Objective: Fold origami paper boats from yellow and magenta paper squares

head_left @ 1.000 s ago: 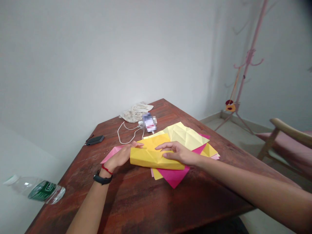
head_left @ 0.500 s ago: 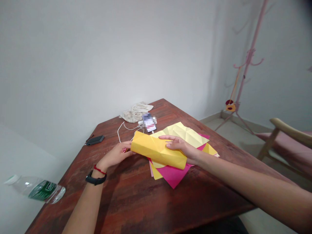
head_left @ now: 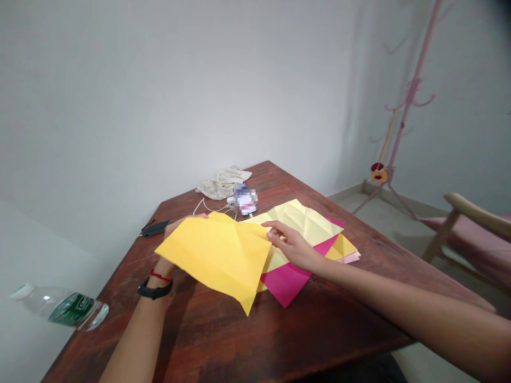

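Observation:
A bright yellow paper, lightly creased, hangs spread open above the table with one corner pointing down. My left hand is mostly behind its upper left part; only some fingertips and the wrist show. At the paper's upper right corner, my right hand pinches the edge between thumb and fingers. Under and beside that hand lies a creased pale yellow paper. Beneath it are a magenta sheet, another yellow sheet and pale pink paper.
On the wooden table lie a phone with white cables, a crumpled cloth and a dark flat device. A plastic bottle is at the left edge. A chair and pink stand are at right.
The yellow paper was curled into a roll and now hangs opened out, further left and lower. My left hand has gone behind it; my right hand has moved slightly and grips its edge.

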`<state>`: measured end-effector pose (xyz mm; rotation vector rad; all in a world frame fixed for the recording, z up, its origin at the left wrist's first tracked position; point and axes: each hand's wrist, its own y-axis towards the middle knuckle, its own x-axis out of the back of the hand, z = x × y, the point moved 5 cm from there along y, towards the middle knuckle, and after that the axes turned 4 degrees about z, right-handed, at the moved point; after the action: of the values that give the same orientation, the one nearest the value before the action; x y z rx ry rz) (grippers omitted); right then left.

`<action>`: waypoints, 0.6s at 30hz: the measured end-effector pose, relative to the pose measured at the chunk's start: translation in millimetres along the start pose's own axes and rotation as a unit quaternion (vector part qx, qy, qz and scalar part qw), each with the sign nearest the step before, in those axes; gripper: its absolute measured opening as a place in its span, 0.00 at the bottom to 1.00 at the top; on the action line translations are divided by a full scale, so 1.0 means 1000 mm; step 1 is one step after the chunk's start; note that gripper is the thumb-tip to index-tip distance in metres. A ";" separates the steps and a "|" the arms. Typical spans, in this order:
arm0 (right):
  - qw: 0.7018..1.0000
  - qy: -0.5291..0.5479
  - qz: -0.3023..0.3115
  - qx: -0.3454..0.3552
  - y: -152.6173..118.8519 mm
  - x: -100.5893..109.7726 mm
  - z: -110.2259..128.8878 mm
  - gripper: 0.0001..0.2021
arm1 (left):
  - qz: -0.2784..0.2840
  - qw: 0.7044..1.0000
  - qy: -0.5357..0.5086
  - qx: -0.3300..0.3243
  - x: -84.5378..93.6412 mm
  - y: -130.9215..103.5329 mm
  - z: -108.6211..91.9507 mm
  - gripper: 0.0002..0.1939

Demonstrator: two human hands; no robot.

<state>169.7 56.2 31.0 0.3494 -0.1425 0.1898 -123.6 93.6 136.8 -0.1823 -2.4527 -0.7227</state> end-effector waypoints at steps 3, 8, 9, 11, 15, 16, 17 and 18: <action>0.998 0.022 0.051 -0.006 -0.004 -0.006 0.000 0.24 | -0.010 1.000 -0.018 -0.022 0.004 -0.007 -0.017 0.20; 0.994 0.052 0.096 0.018 -0.008 -0.014 0.002 0.30 | -0.042 0.999 -0.024 -0.017 0.008 -0.015 -0.037 0.22; 0.996 0.033 0.076 0.026 -0.007 -0.012 0.003 0.28 | -0.047 0.998 -0.031 -0.004 0.008 -0.015 -0.038 0.23; 0.999 -0.010 0.033 0.034 -0.006 -0.005 0.006 0.20 | -0.050 0.997 -0.051 0.016 0.007 -0.015 -0.037 0.22; 0.998 -0.037 -0.012 0.051 0.001 0.007 0.011 0.10 | -0.036 0.997 -0.064 0.016 0.003 -0.014 -0.037 0.17; 0.998 -0.024 -0.013 0.056 0.002 0.009 0.011 0.10 | -0.033 0.998 -0.059 0.005 0.002 -0.013 -0.039 0.15; 0.998 -0.005 -0.011 0.060 0.004 0.010 0.011 0.11 | -0.031 0.998 -0.054 -0.009 0.002 -0.013 -0.041 0.12; 0.998 0.017 -0.006 0.060 0.005 0.010 0.010 0.11 | -0.026 0.998 -0.052 -0.025 0.002 -0.013 -0.044 0.10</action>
<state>177.5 58.5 44.0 0.4665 -0.0949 0.1924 -108.1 59.2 162.3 -0.1802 -2.5486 -0.8153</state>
